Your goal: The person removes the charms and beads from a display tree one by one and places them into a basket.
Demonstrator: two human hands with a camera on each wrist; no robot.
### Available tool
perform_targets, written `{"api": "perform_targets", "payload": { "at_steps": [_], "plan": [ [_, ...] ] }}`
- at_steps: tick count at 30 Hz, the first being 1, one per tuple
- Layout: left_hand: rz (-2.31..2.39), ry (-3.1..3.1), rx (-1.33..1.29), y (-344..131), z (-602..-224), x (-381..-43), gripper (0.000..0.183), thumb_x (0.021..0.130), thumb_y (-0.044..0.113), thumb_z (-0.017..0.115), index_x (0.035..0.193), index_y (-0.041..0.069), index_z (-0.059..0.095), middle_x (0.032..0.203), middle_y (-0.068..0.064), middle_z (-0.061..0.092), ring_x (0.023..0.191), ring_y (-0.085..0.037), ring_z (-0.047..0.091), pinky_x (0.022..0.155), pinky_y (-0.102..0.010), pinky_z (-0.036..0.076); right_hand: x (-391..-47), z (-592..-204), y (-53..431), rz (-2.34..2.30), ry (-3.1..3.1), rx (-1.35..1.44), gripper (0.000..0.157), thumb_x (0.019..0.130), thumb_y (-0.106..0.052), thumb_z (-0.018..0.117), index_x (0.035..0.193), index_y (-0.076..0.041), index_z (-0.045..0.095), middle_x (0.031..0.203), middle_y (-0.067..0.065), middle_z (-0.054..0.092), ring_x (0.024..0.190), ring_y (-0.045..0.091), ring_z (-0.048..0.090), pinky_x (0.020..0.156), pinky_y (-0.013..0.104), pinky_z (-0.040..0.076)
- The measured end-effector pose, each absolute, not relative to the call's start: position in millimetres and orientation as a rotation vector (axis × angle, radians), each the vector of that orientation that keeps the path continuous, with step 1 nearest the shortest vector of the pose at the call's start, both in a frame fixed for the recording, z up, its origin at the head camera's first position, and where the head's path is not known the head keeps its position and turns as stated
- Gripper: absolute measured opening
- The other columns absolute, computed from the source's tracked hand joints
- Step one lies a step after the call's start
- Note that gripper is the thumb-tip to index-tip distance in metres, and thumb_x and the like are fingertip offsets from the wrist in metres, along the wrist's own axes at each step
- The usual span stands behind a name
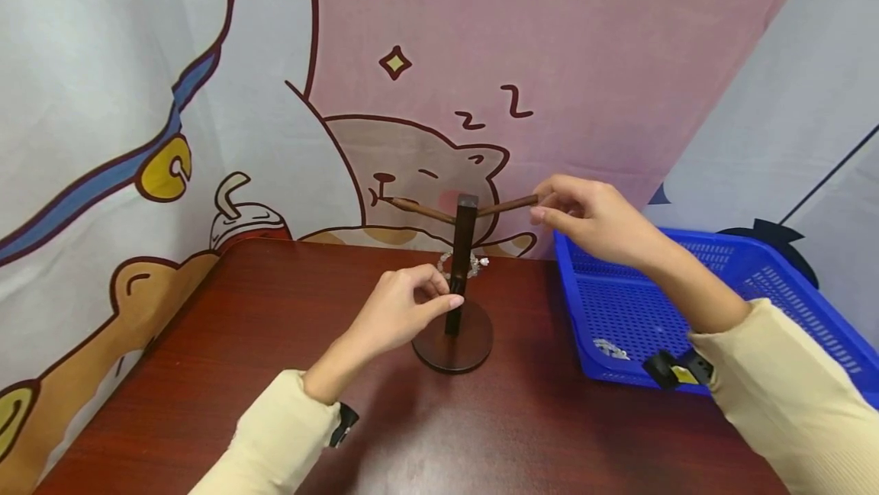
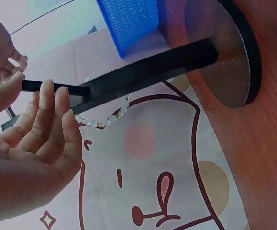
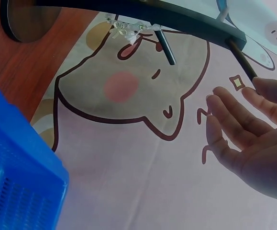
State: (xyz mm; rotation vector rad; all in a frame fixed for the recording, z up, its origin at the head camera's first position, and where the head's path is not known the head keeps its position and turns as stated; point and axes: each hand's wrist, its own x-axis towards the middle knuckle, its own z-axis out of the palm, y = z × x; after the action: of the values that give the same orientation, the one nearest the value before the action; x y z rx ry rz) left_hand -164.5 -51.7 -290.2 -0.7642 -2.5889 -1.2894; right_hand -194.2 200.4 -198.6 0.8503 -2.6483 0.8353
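Note:
A dark wooden stand (image 1: 464,247) has an upright post on a round base (image 1: 453,354), with slim pegs jutting from it. Near the top, two brown pegs slant up and outward. My right hand (image 1: 594,220) pinches the outer end of the right-hand peg (image 1: 507,206) between thumb and fingertips. Lower down, my left hand (image 1: 394,304) grips a short dark peg (image 2: 54,87) on the post's near side, thumb against fingers. Behind the post hangs a clear beaded bracelet (image 1: 474,266), also visible in the right wrist view, partly hidden by the post.
A blue plastic basket (image 1: 577,327) stands to the right on the reddish-brown table (image 1: 275,358), under my right forearm. Inside it lies a small clear beaded piece (image 1: 610,348). A cartoon-printed cloth (image 1: 604,60) backs the table close behind the stand.

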Motion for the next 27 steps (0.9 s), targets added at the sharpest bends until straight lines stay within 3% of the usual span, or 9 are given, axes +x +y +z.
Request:
{"api": "perform_targets", "payload": {
  "at_steps": [10, 15, 20, 27],
  "plan": [
    [-1.280, -2.545, -0.765, -64.4, -290.1, -168.8, 0.009, 0.082, 0.018, 0.072, 0.079, 0.011, 0.066, 0.074, 0.005, 0.064, 0.066, -0.008, 0.056, 0.062, -0.026, 0.045, -182.3, -198.1, 200.1, 0.845, -2.608, 0.913, 0.005, 0.086, -0.009, 0.065, 0.088, -0.010, 0.061, 0.074, -0.003, 0.059, 0.067, 0.011, 0.050, 0.060, 0.023, 0.039],
    [-1.304, -2.531, -0.731, -70.8, -290.6, -172.6, 0.008, 0.082, 0.017, 0.072, 0.079, 0.011, 0.067, 0.073, 0.005, 0.064, 0.065, -0.009, 0.056, 0.062, -0.028, 0.045, -177.8, -198.5, 196.6, 0.867, -2.576, 0.998, 0.007, 0.085, -0.004, 0.066, 0.086, -0.009, 0.060, 0.078, -0.003, 0.061, 0.071, 0.008, 0.056, 0.066, 0.021, 0.043],
    [-1.322, -2.542, -0.665, -76.2, -292.9, -179.5, 0.007, 0.082, 0.017, 0.071, 0.081, 0.011, 0.068, 0.073, 0.004, 0.065, 0.066, -0.012, 0.056, 0.061, -0.029, 0.043, -175.2, -199.8, 191.2, 0.933, -2.544, 1.088, 0.010, 0.084, 0.003, 0.064, 0.086, -0.006, 0.060, 0.077, -0.004, 0.062, 0.069, 0.007, 0.059, 0.062, 0.022, 0.045],
    [-1.333, -2.553, -0.596, -80.8, -293.7, -189.8, 0.007, 0.085, 0.015, 0.069, 0.082, 0.009, 0.067, 0.067, 0.001, 0.059, 0.060, -0.014, 0.051, 0.057, -0.029, 0.041, -171.9, -200.5, 179.9, 0.964, -2.508, 1.164, 0.012, 0.084, 0.001, 0.065, 0.083, -0.009, 0.058, 0.075, -0.006, 0.060, 0.069, 0.008, 0.057, 0.063, 0.024, 0.045]
  ]
}}
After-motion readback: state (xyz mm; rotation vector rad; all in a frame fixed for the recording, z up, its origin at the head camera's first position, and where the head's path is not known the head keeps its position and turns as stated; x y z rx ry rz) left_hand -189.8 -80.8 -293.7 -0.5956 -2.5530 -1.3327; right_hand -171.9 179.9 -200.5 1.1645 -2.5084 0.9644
